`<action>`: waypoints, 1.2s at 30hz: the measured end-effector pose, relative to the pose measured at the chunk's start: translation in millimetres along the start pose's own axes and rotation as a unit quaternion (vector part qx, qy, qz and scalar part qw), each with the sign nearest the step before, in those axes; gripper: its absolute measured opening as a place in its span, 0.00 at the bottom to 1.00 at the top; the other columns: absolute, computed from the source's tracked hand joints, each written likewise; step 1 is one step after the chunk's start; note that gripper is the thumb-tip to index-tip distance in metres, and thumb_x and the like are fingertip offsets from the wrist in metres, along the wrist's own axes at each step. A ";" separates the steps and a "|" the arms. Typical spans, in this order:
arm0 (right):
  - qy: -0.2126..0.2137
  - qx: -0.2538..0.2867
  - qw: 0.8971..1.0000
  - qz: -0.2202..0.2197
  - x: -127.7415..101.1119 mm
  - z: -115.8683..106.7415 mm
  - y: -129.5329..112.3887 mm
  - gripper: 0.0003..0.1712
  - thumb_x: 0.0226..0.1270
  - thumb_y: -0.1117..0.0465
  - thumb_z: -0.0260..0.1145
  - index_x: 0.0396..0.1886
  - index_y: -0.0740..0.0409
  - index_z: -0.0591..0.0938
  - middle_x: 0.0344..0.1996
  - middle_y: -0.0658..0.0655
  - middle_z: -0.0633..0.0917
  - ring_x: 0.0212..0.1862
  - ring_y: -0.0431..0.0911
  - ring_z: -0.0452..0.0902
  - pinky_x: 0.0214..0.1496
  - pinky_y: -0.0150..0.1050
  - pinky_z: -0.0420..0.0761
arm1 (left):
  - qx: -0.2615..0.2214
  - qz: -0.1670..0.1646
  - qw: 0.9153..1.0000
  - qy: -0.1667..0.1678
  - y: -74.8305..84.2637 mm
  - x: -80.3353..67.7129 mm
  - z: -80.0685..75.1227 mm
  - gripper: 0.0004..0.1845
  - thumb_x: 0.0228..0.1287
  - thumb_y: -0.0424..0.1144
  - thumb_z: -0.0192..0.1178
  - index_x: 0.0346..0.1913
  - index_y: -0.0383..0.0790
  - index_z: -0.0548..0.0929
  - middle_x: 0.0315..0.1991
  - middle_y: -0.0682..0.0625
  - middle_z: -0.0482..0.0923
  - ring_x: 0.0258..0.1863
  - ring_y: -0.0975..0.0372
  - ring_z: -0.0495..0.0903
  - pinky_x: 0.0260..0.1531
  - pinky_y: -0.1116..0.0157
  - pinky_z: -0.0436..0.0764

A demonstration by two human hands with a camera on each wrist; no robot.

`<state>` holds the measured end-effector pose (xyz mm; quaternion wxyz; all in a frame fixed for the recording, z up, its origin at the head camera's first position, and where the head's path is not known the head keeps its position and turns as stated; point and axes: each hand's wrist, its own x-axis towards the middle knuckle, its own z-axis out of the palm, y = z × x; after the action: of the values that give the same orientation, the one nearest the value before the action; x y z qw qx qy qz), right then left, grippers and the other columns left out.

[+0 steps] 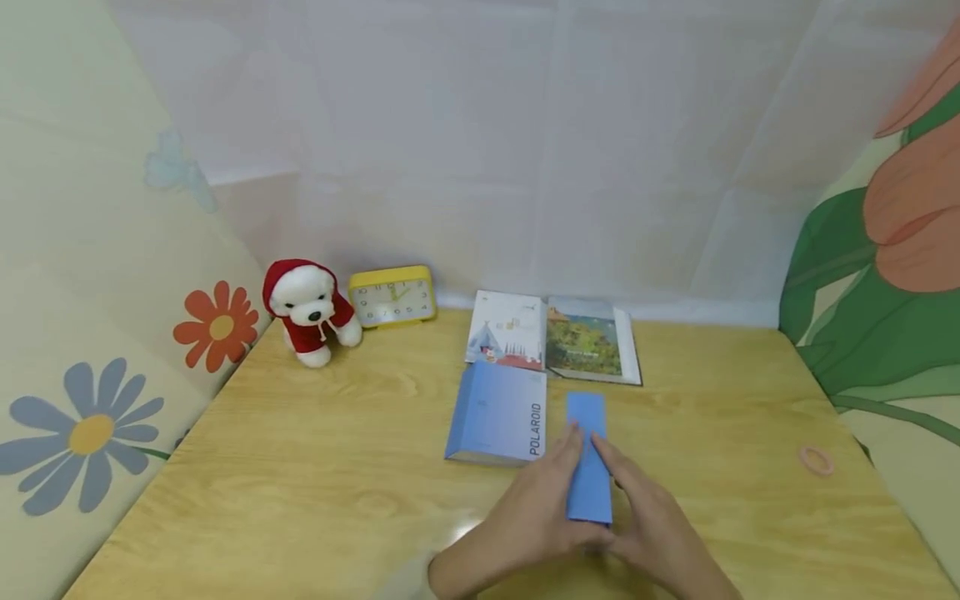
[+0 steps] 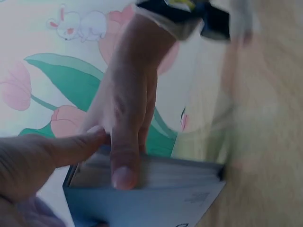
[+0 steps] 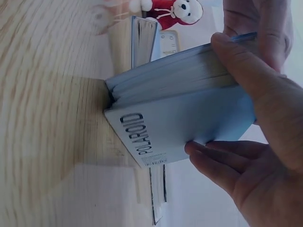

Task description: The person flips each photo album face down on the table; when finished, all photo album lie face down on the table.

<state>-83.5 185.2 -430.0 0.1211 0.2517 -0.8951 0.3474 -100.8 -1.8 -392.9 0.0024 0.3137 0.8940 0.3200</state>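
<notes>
Both hands hold a thick blue photo album (image 1: 588, 467) on edge over the table, its spine upward in the head view. My left hand (image 1: 528, 504) grips it from the left side and my right hand (image 1: 656, 521) from the right. In the right wrist view the cover (image 3: 175, 123) reads POLAROID, with the right fingers on that cover and the thumb over the page edges. The left wrist view shows the right thumb across the page block (image 2: 175, 170). A second blue POLAROID album (image 1: 498, 412) lies flat just left of the hands.
Behind lie a white album with a tent picture (image 1: 504, 333) and a landscape-covered album (image 1: 583, 337), side by side. A plush dog in a red hood (image 1: 311, 308) and a yellow clock (image 1: 392, 296) stand at the back left. A pink ring (image 1: 816, 460) lies at right.
</notes>
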 end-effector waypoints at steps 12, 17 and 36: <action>-0.014 0.010 0.995 0.096 6.0 -6.0 -0.7 0.62 0.46 0.54 0.83 0.79 0.54 0.58 0.72 0.63 0.66 0.66 0.57 0.71 0.61 0.49 0.77 | -0.217 0.015 0.975 0.040 -18.8 8.5 37.7 0.76 0.34 0.42 0.85 0.79 0.39 0.37 0.72 0.45 0.61 0.66 0.56 0.68 0.66 0.59 0.69; -0.014 0.027 0.991 0.133 7.3 -9.7 0.5 0.63 0.46 0.53 0.83 0.79 0.55 0.58 0.72 0.65 0.65 0.68 0.61 0.66 0.61 0.52 0.75 | -0.291 0.011 0.955 0.049 -20.3 11.4 52.5 0.75 0.39 0.36 0.83 0.80 0.49 0.34 0.74 0.51 0.59 0.67 0.61 0.67 0.68 0.61 0.66; 0.006 0.194 0.957 0.215 -7.0 -6.4 7.3 0.60 0.49 0.54 0.81 0.79 0.42 0.57 0.74 0.68 0.60 0.66 0.67 0.67 0.55 0.44 0.81 | -0.238 -0.020 0.971 0.024 -30.4 13.7 70.9 0.67 0.43 0.30 0.71 0.80 0.44 0.34 0.78 0.43 0.48 0.73 0.53 0.57 0.71 0.56 0.60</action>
<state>-81.3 196.7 -432.2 -0.0028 0.0696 -0.8429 0.5335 -114.2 28.1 -464.0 0.0623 0.2782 0.7980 0.5310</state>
